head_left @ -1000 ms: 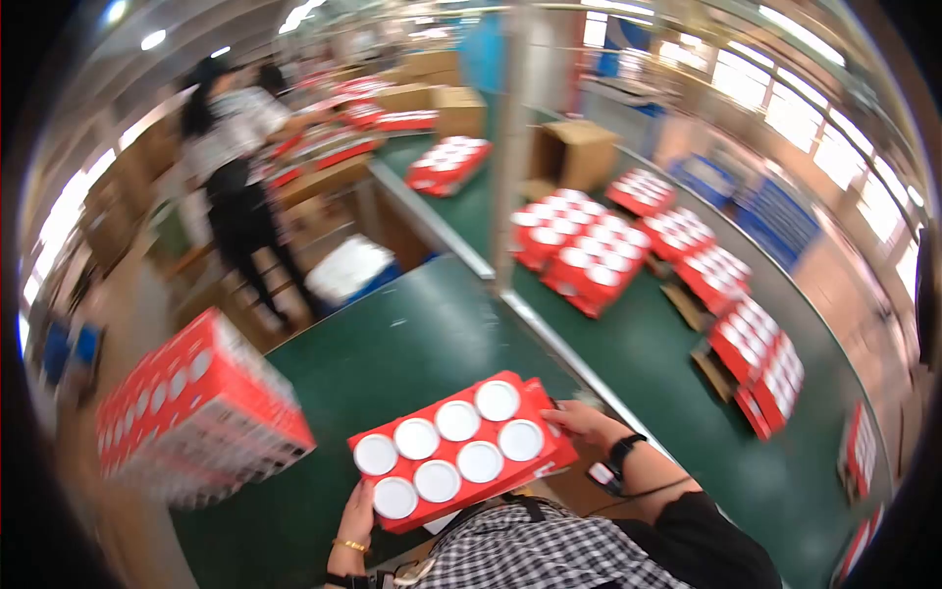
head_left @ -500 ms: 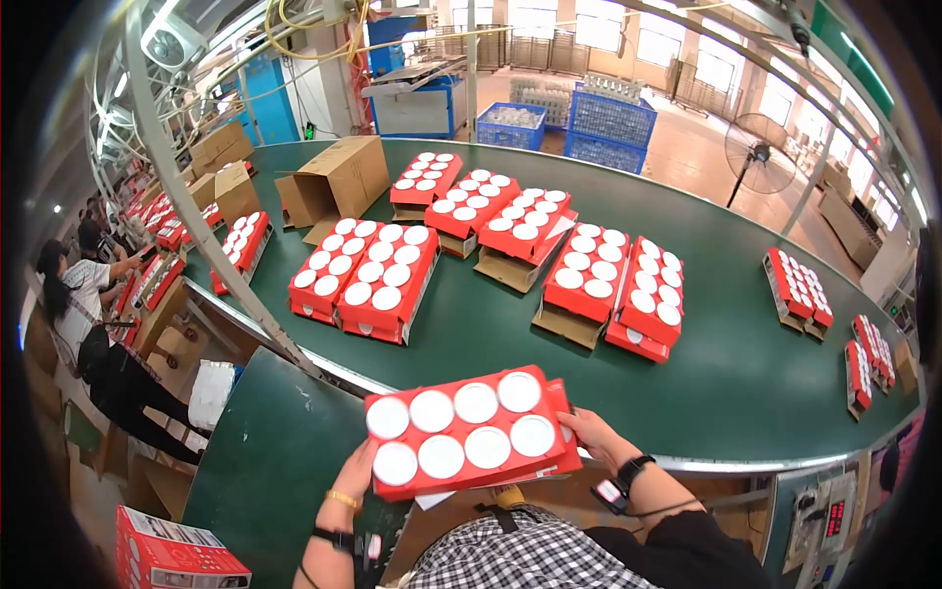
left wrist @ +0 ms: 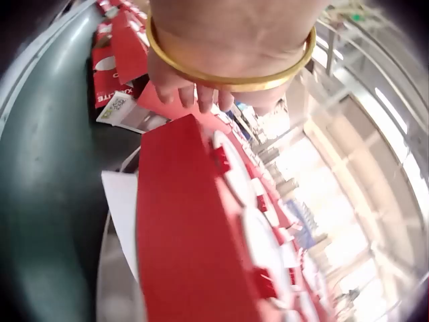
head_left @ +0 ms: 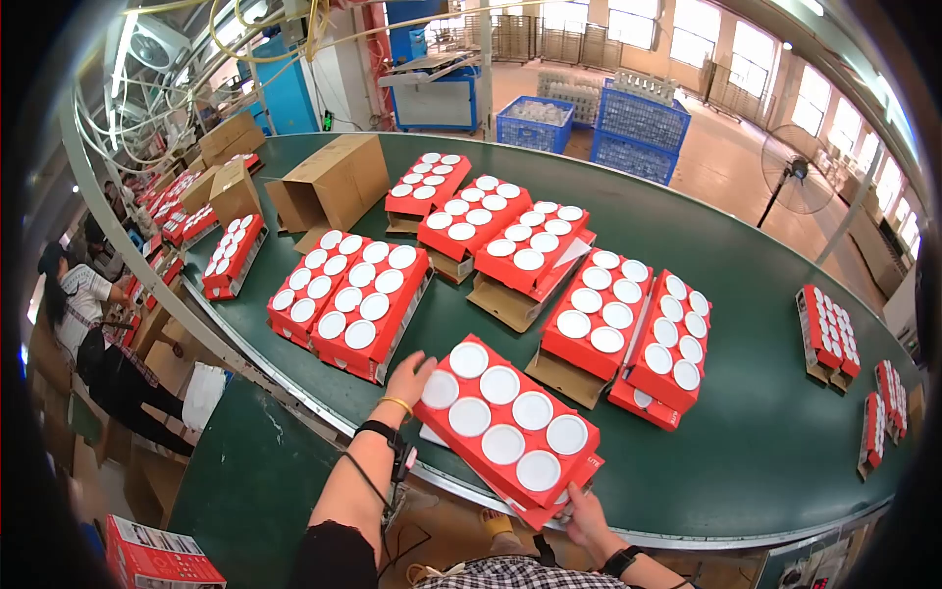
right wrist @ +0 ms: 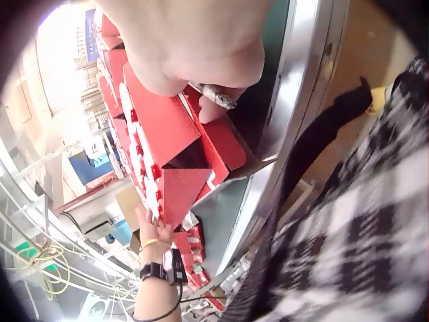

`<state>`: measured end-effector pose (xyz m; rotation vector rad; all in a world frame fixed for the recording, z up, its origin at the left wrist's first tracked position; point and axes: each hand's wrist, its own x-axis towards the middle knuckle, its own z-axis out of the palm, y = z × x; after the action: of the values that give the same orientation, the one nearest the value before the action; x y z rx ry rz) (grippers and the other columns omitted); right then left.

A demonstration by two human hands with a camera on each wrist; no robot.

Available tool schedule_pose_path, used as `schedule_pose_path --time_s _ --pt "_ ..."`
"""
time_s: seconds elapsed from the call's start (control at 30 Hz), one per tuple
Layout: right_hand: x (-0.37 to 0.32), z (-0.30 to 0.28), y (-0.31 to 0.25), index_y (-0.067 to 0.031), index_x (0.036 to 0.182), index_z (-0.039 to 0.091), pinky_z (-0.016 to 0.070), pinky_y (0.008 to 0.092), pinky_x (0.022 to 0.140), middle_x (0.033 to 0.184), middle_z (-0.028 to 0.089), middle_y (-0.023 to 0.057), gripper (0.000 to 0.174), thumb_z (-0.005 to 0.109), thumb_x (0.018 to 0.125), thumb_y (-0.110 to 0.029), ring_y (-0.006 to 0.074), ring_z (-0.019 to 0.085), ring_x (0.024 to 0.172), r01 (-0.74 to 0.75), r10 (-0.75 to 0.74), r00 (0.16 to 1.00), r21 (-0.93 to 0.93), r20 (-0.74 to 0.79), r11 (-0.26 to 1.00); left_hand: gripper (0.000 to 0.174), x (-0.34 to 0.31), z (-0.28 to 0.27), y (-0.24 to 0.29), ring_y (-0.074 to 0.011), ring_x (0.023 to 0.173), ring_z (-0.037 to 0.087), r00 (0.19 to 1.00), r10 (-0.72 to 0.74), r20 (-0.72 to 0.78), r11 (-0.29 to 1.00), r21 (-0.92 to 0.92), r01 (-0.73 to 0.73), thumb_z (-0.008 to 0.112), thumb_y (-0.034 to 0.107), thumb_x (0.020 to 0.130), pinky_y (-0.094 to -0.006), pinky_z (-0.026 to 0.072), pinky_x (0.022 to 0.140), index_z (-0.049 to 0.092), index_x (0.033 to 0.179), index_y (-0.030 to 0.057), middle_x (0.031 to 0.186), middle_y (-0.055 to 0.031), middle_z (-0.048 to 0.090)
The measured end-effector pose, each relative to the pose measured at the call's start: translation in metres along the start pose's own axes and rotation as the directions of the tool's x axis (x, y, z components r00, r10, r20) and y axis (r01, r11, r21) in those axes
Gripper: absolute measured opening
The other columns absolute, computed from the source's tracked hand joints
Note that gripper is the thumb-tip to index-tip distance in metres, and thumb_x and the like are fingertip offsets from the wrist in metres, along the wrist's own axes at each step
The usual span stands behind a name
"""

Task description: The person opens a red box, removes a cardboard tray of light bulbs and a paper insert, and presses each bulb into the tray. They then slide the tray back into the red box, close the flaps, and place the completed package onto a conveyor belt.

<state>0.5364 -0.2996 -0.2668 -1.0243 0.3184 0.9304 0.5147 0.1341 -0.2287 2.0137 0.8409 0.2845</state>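
A red carton (head_left: 510, 432) with two rows of white round lids showing through its top lies tilted over the front edge of the green table (head_left: 746, 432). My right hand (head_left: 586, 515) grips its near right end, thumb on top; in the right wrist view, flaps (right wrist: 184, 191) hang loose on the carton and a small silvery object (right wrist: 218, 96) shows at the fingers. At the carton's far left end is my left hand (head_left: 408, 381), its fingers extended past the edge. In the left wrist view, those fingers (left wrist: 201, 97) reach beyond the red side wall. A white sheet (left wrist: 122, 215) sticks out underneath.
Several similar red cartons (head_left: 373, 304) stand across the table, some on brown cardboard flaps. An open brown box (head_left: 339, 187) is at the back left. Another red carton (head_left: 162, 555) sits low at left, by a second green surface (head_left: 255, 461). A person (head_left: 88, 304) stands far left.
The view has swung right to the long table. The carton has moved from in front of my body to the table's edge and turned. My left hand has shifted from its side to its far end.
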Motion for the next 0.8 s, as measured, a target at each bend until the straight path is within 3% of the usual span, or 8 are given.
schedule_pose_path --time_s 0.03,0.1,0.17,0.33,0.4,0.67,0.77,0.8 --pt "0.005 0.013 0.004 -0.0106 0.123 0.055 0.0526 0.0334 0.064 0.102 0.068 0.0044 0.024 0.051 0.105 -0.027 0.0182 0.063 0.076 0.011 -0.012 1.000 0.046 0.025 0.999 0.059 0.006 -0.001 -0.001 -0.0323 0.123 0.058 0.965 0.111 -0.236 0.992 0.085 -0.093 0.060 0.045 0.096 -0.0364 0.0436 0.104 0.060 0.128 -0.0044 0.130 -0.0248 0.062" --pt "0.022 0.035 0.015 -0.0099 0.121 0.055 0.0544 0.0352 0.068 0.103 0.067 0.0057 0.024 0.051 0.105 -0.027 0.0195 0.064 0.080 -0.027 0.026 1.000 0.055 0.008 0.998 0.050 0.004 -0.003 -0.007 -0.0278 0.119 0.060 0.927 0.098 -0.361 0.995 0.006 -0.103 0.061 0.038 0.098 -0.0361 0.0453 0.101 0.061 0.125 -0.0041 0.124 -0.0205 0.065" --pt "0.041 0.059 0.028 -0.0092 0.120 0.054 0.0563 0.0370 0.072 0.105 0.066 0.0070 0.024 0.051 0.105 -0.028 0.0208 0.065 0.084 -0.066 0.066 0.998 0.064 -0.002 0.996 0.039 -0.030 -0.012 0.012 -0.0209 0.115 0.060 0.922 0.011 -0.388 0.887 -0.422 -0.188 0.060 0.028 0.100 -0.0331 0.0466 0.098 0.061 0.124 -0.0033 0.120 -0.0151 0.066" --pt "0.067 0.148 0.043 -0.0024 0.124 0.044 0.0545 0.0434 0.093 0.115 0.058 0.0190 0.032 0.048 0.106 -0.029 0.0340 0.063 0.105 -0.211 0.204 0.977 0.278 0.054 0.937 0.028 -0.161 -0.045 0.007 -0.0072 0.088 0.058 0.989 -0.104 -0.109 0.881 -0.472 0.040 0.058 0.017 0.101 -0.0227 0.0481 0.078 0.065 0.123 0.0012 0.107 -0.0034 0.067" --pt "0.066 0.184 0.047 0.0013 0.130 0.037 0.0511 0.0451 0.101 0.121 0.054 0.0254 0.038 0.043 0.107 -0.029 0.0371 0.060 0.115 -0.229 0.212 0.973 0.336 0.086 0.914 0.025 -0.218 -0.060 0.003 -0.0137 0.098 0.065 0.968 -0.247 -0.046 0.864 -0.463 0.198 0.057 0.013 0.101 -0.0275 0.0531 0.086 0.066 0.118 -0.0018 0.108 -0.0078 0.070" --pt "0.119 0.266 0.107 -0.0001 0.138 0.035 0.0514 0.0456 0.100 0.135 0.050 0.0309 0.043 0.039 0.108 -0.032 0.0396 0.056 0.121 -0.363 0.307 0.920 0.233 0.242 0.902 0.022 -0.380 -0.097 -0.043 -0.0094 0.094 0.065 0.796 -0.571 -0.202 0.673 -0.670 0.313 0.059 0.010 0.099 -0.0237 0.0517 0.085 0.069 0.115 -0.0005 0.102 -0.0049 0.071" --pt "0.145 0.285 0.123 0.0025 0.140 0.029 0.0511 0.0466 0.099 0.137 0.049 0.0305 0.048 0.046 0.107 -0.029 0.0400 0.056 0.119 -0.371 0.318 0.902 0.149 0.293 0.917 0.024 -0.399 -0.108 -0.007 -0.0111 0.092 0.064 0.792 -0.578 -0.197 0.693 -0.631 0.348 0.060 0.015 0.100 -0.0248 0.0511 0.084 0.068 0.117 0.0006 0.102 -0.0035 0.071" --pt "0.151 0.284 0.125 0.0029 0.134 0.040 0.0565 0.0406 0.085 0.127 0.059 0.0273 0.041 0.051 0.104 -0.022 0.0323 0.064 0.105 -0.425 0.379 0.876 0.107 0.297 0.899 0.023 -0.403 -0.107 -0.008 -0.0111 0.090 0.063 0.800 -0.567 -0.195 0.688 -0.647 0.329 0.060 0.014 0.100 -0.0248 0.0512 0.082 0.069 0.117 0.0005 0.101 -0.0036 0.070"
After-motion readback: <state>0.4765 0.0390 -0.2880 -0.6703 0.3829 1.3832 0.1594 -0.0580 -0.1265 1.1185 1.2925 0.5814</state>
